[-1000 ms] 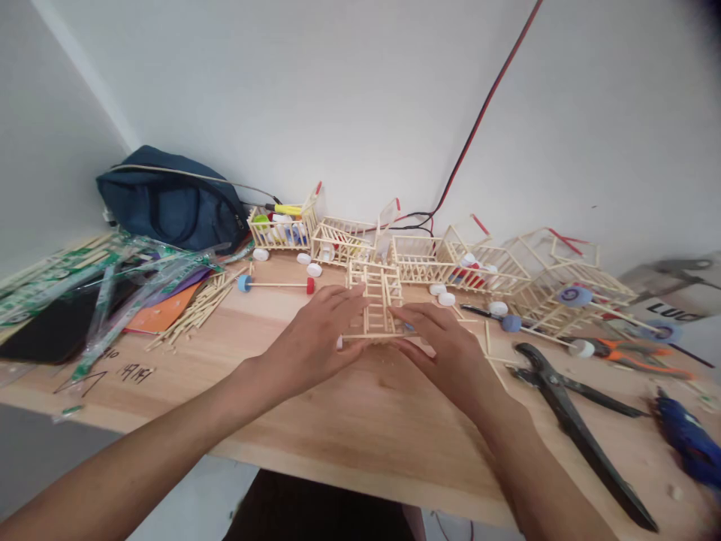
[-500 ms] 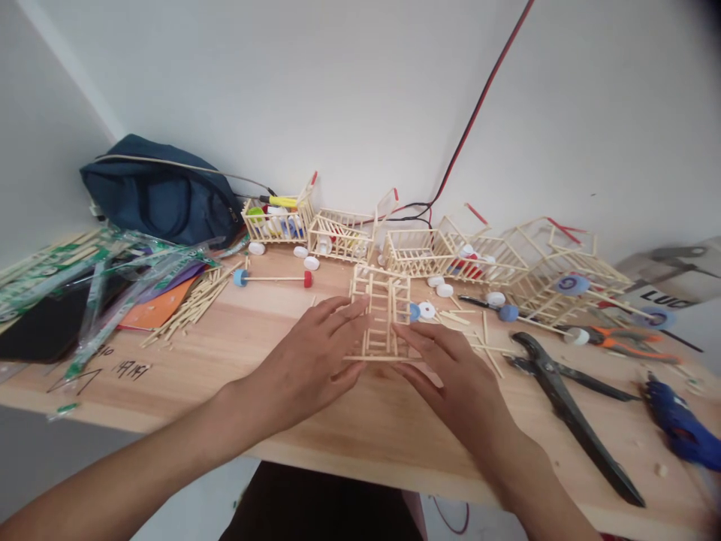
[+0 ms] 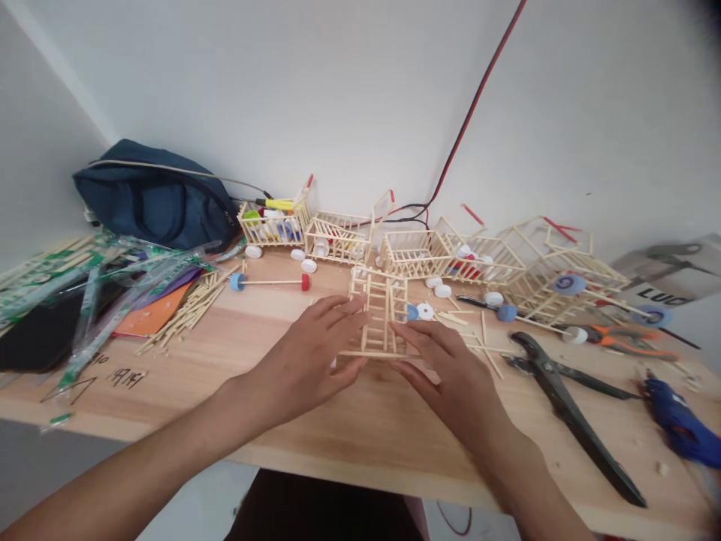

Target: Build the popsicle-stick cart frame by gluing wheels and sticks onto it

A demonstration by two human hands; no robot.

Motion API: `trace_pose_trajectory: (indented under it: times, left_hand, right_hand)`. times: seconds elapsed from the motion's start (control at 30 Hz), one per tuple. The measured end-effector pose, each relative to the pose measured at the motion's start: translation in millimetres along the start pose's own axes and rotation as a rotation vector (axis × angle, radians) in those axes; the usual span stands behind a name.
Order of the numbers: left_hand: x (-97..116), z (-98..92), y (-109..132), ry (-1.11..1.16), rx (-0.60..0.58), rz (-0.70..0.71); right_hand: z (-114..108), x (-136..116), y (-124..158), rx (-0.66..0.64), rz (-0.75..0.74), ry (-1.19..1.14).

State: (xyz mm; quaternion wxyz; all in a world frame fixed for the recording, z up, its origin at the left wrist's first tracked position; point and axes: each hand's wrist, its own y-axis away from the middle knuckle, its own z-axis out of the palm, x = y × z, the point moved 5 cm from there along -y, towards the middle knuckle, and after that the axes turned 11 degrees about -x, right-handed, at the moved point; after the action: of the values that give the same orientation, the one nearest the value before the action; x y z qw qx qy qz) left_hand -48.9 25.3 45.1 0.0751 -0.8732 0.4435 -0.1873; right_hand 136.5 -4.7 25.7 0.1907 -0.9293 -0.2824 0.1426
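A small cart frame (image 3: 387, 315) of thin wooden sticks stands near the middle of the bench, its ladder-like side towards me. My left hand (image 3: 315, 349) holds its left side, fingers over the sticks and thumb near the front bar. On the right side, my right hand (image 3: 451, 368) grips it between thumb and fingers. Parts of the frame are hidden behind my fingers. Just right of it lie a blue cap and a white cap (image 3: 424, 311). To its left rests a stick axle (image 3: 270, 282) with a blue wheel and a red wheel.
Several stick carts (image 3: 417, 253) line the wall. At left are a blue bag (image 3: 158, 195), plastic wrappers and a pile of sticks (image 3: 188, 312). At right lie a black-handled cutting tool (image 3: 574, 417), orange-handled pliers (image 3: 625, 342) and a blue glue gun (image 3: 679, 421).
The view has shifted slightly. Both hands keep their hold on the cart frame, and its front bar tilts a little differently.
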Motion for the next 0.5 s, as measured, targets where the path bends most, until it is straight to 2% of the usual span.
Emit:
trace_pose_trajectory:
  times: [0.5]
  left_hand:
    - [-2.7, -0.5, 0.5, -0.023, 0.010, 0.042]
  right_hand:
    - [-1.2, -6.4, -5.0, 0.049, -0.056, 0.065]
